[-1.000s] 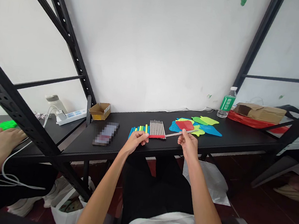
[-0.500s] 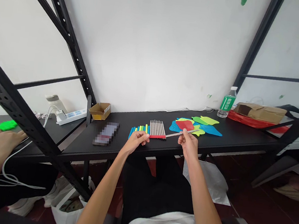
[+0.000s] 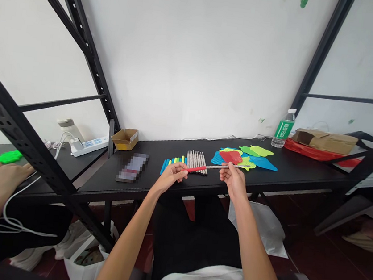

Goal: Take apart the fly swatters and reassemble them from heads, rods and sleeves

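Head view | red tube point(image 3: 198, 169) is pinched by left hand point(image 3: 173, 176), adjoining metal rod point(image 3: 215, 166) by right hand point(image 3: 233, 180), fingertips closed | held at near side of lined-up rods point(image 3: 196, 160) on black table point(image 3: 158, 149) | risk: these could be scattered by a dipped hand

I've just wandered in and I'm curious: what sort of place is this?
Probably a small workshop for handwork: a black table bears a neat row of metal rods beside coloured tubes, and a co-worker's hand is at the neighbouring table.
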Demonstrator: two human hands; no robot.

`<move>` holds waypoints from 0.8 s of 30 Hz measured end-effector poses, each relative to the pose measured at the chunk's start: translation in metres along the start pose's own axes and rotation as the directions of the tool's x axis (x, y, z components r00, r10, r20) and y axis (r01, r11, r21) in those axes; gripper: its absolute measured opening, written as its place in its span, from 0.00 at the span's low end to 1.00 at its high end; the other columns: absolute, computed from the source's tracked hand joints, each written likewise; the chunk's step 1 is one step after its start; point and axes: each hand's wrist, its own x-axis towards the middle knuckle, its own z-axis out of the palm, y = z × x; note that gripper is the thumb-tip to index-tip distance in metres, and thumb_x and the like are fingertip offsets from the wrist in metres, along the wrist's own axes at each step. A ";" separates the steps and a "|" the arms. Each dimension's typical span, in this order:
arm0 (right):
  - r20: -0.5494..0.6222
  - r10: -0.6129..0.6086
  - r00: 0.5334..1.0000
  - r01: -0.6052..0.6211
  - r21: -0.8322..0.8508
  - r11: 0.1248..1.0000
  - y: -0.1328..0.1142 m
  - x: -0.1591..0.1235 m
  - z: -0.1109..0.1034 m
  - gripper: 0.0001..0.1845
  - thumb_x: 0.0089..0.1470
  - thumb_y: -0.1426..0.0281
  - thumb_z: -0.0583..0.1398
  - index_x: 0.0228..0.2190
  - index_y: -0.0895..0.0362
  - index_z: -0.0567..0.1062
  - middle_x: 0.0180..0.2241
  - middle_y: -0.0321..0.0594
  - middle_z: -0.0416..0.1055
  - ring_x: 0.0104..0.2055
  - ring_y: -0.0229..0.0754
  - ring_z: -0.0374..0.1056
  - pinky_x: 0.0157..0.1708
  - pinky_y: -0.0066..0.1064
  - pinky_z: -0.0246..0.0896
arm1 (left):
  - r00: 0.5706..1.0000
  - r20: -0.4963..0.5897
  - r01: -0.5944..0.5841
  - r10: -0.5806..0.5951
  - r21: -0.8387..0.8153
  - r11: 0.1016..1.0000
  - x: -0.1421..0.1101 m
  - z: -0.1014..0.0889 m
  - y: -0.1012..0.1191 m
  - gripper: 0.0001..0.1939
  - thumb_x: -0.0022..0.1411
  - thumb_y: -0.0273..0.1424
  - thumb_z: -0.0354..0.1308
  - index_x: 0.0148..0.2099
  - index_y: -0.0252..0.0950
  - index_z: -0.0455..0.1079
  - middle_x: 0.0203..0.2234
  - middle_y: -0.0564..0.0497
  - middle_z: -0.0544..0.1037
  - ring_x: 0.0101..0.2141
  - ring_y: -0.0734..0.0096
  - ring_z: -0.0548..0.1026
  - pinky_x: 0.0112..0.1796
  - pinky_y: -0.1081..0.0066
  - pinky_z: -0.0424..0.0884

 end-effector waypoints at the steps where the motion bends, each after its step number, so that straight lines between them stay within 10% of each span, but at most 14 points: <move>1: 0.010 0.006 1.000 -0.006 -0.004 1.000 -0.002 -0.001 0.001 0.23 0.44 0.50 0.69 0.31 0.57 0.80 0.22 0.38 0.74 0.22 0.36 0.67 0.21 0.27 0.61 | 1.000 0.004 0.003 -0.003 0.009 1.000 0.000 0.000 0.000 0.18 0.57 0.42 0.65 0.43 0.35 0.71 0.26 0.52 0.74 0.24 0.77 0.67 0.27 0.74 0.63; 24: 0.238 0.017 0.971 0.021 -0.154 0.988 0.007 -0.027 0.042 0.25 0.50 0.46 0.63 0.33 0.57 0.80 0.24 0.40 0.75 0.24 0.37 0.68 0.22 0.26 0.61 | 0.994 0.104 -0.048 0.023 0.239 0.970 -0.003 0.010 0.009 0.21 0.59 0.44 0.64 0.48 0.34 0.76 0.24 0.51 0.75 0.25 0.73 0.69 0.26 0.73 0.60</move>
